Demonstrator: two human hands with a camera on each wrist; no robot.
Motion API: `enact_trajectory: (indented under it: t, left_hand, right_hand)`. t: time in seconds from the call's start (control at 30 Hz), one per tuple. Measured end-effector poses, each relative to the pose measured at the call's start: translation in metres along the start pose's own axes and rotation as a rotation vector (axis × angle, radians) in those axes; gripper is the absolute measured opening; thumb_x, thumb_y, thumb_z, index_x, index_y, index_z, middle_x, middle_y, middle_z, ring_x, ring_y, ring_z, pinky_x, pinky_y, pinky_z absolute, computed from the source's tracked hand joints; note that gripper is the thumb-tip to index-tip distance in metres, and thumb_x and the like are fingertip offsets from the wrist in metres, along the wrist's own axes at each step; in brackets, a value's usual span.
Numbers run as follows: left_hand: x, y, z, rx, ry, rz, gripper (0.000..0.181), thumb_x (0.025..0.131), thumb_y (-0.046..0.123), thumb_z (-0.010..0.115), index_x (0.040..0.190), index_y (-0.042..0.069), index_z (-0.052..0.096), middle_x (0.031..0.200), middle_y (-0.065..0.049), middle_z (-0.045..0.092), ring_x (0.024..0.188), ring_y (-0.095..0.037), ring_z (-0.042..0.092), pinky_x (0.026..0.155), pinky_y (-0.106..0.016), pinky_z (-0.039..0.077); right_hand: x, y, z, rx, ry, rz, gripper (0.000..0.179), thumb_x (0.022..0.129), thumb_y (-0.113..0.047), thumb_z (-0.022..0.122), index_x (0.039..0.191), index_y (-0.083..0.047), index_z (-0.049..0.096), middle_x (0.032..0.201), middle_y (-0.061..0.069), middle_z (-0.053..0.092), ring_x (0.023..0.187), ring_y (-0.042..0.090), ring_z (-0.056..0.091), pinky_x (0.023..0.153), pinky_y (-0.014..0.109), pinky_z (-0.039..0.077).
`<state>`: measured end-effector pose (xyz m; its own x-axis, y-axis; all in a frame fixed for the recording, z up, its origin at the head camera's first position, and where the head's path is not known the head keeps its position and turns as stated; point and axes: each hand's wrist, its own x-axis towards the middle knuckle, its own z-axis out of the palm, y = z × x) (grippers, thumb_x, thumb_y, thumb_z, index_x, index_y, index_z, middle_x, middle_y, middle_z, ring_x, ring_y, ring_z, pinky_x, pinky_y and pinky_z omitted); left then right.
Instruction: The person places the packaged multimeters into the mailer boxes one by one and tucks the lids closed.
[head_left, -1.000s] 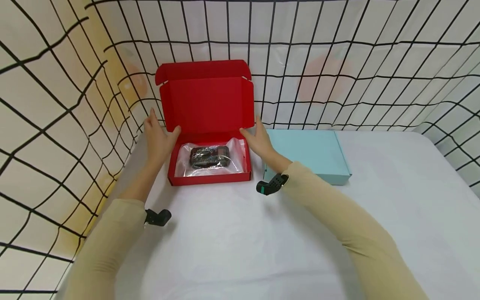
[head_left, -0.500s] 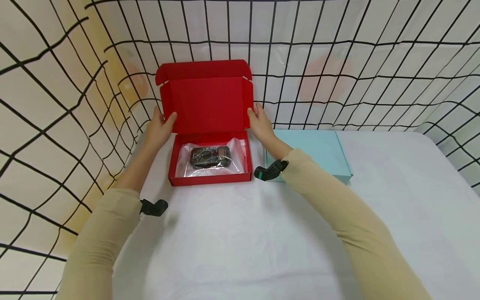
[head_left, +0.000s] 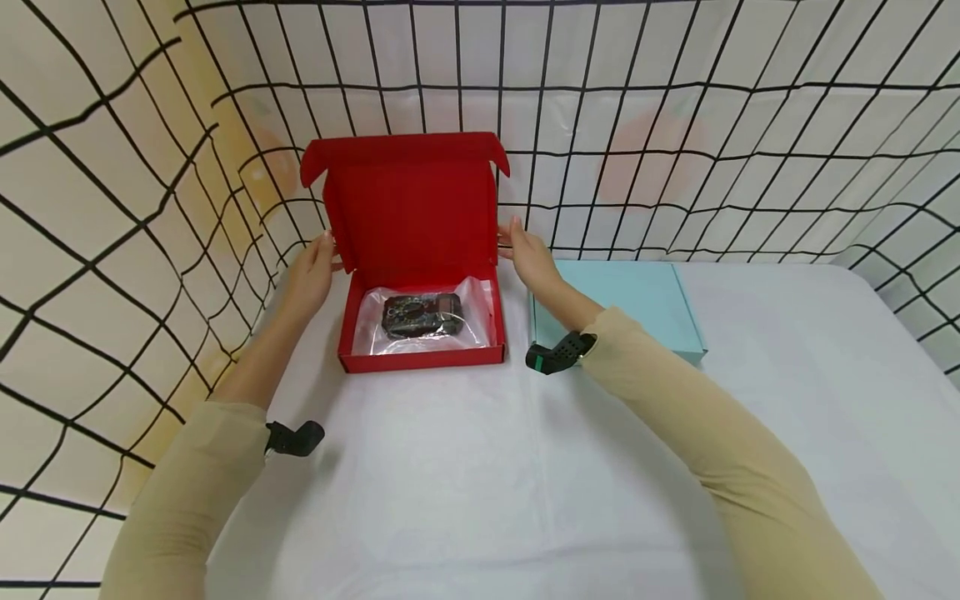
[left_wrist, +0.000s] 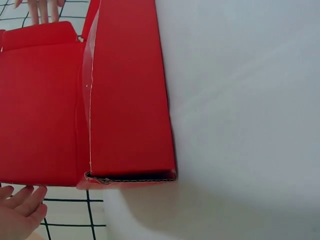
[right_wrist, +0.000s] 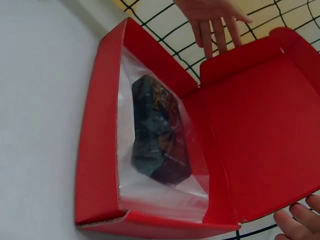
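A red cardboard box lies with its lid raised at the back and the lid's front flap bent forward. Inside it is a dark boxy device with a round dial, wrapped in a clear plastic bag. At the lid's left side is my left hand, its fingers reaching behind the lid edge. My right hand mirrors it on the right side, with straight fingers close against the lid. In the right wrist view, the left hand's extended fingers show behind the lid's side flap.
A closed light blue box lies to the right of the red one, partly behind my right forearm. A black wire grid stands along the back and left of the white-covered table.
The lid has tilted forward and its front flap now hangs toward the box. Both hands have shifted from the lid's side edges, thumbs in front, to behind the edges. The boxes stay put.
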<state>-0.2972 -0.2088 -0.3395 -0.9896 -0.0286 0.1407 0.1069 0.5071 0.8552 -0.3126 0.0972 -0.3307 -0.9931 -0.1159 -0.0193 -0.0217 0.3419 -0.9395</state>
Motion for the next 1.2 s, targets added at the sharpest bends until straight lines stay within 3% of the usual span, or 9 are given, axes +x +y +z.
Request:
enact_trajectory:
  t: [0.13, 0.37, 0.53, 0.67, 0.77, 0.93, 1.07, 1.2]
  left_hand:
    - [-0.003, -0.001, -0.002, -0.131, -0.03, -0.052, 0.065, 0.099, 0.046, 0.017, 0.144, -0.001, 0.023, 0.138, -0.026, 0.039, 0.121, -0.04, 0.045, 0.107, -0.045, 0.029]
    - [-0.009, -0.004, -0.008, -0.239, -0.076, -0.158, 0.071, 0.096, 0.054, 0.009, 0.147, 0.006, 0.016, 0.14, -0.024, 0.038, 0.123, -0.037, 0.043, 0.108, -0.042, 0.028]
    - [-0.016, -0.005, -0.013, -0.459, -0.137, -0.247, 0.075, 0.092, 0.061, 0.011, 0.149, 0.012, 0.012, 0.144, -0.024, 0.031, 0.129, -0.034, 0.037, 0.113, -0.039, 0.016]
    - [-0.02, -0.006, -0.016, -0.575, -0.198, -0.253, 0.071, 0.092, 0.061, 0.013, 0.15, 0.019, 0.008, 0.147, -0.025, 0.025, 0.132, -0.035, 0.031, 0.114, -0.038, 0.006]
    - [-0.022, -0.007, -0.019, -0.593, -0.246, -0.225, 0.067, 0.093, 0.058, 0.015, 0.15, 0.022, 0.008, 0.148, -0.026, 0.022, 0.132, -0.033, 0.033, 0.114, -0.04, 0.004]
    - [-0.027, -0.011, -0.028, -0.586, -0.304, -0.213, 0.076, 0.09, 0.065, 0.015, 0.149, 0.017, 0.015, 0.149, -0.024, 0.021, 0.124, -0.028, 0.044, 0.114, -0.046, 0.002]
    - [-0.031, -0.016, -0.036, -0.58, -0.352, -0.257, 0.083, 0.088, 0.069, 0.012, 0.149, 0.013, 0.013, 0.151, -0.019, 0.017, 0.132, -0.033, 0.032, 0.114, -0.046, 0.0]
    - [-0.035, -0.019, -0.037, -0.49, -0.387, -0.27, 0.079, 0.091, 0.065, 0.018, 0.148, 0.01, 0.019, 0.147, -0.008, 0.032, 0.133, -0.027, 0.029, 0.114, -0.043, 0.005]
  right_hand:
    - [-0.002, 0.006, -0.001, 0.01, -0.018, 0.017, 0.065, 0.098, -0.049, 0.018, 0.138, -0.004, 0.041, 0.137, 0.013, 0.047, 0.121, 0.022, 0.05, 0.108, 0.04, 0.029]
    - [-0.008, 0.012, 0.0, 0.041, -0.042, 0.066, 0.066, 0.098, -0.049, 0.02, 0.135, 0.001, 0.043, 0.133, 0.015, 0.051, 0.12, 0.023, 0.051, 0.107, 0.035, 0.032]
    - [-0.009, 0.014, 0.002, 0.079, -0.075, 0.108, 0.068, 0.098, -0.049, 0.018, 0.134, 0.003, 0.044, 0.131, 0.018, 0.051, 0.12, 0.025, 0.051, 0.106, 0.037, 0.033]
    - [-0.01, 0.017, 0.0, 0.199, -0.135, 0.145, 0.07, 0.098, -0.048, 0.013, 0.137, 0.005, 0.038, 0.137, 0.02, 0.044, 0.126, 0.028, 0.044, 0.109, 0.037, 0.027]
    - [-0.013, 0.018, -0.003, 0.296, -0.182, 0.17, 0.073, 0.097, -0.051, 0.011, 0.14, 0.004, 0.033, 0.141, 0.021, 0.039, 0.13, 0.029, 0.039, 0.111, 0.038, 0.022]
    - [-0.016, 0.019, -0.007, 0.325, -0.199, 0.21, 0.086, 0.09, -0.065, 0.005, 0.141, -0.002, 0.035, 0.141, 0.018, 0.04, 0.135, 0.027, 0.032, 0.114, 0.041, 0.012]
    - [-0.017, 0.02, -0.006, 0.277, -0.204, 0.24, 0.091, 0.085, -0.072, 0.004, 0.144, -0.007, 0.031, 0.142, 0.016, 0.039, 0.139, 0.026, 0.022, 0.113, 0.047, 0.001]
    - [-0.019, 0.023, -0.001, 0.123, -0.229, 0.234, 0.08, 0.09, -0.066, 0.019, 0.144, -0.008, 0.03, 0.143, 0.015, 0.037, 0.136, 0.028, 0.023, 0.112, 0.052, 0.008]
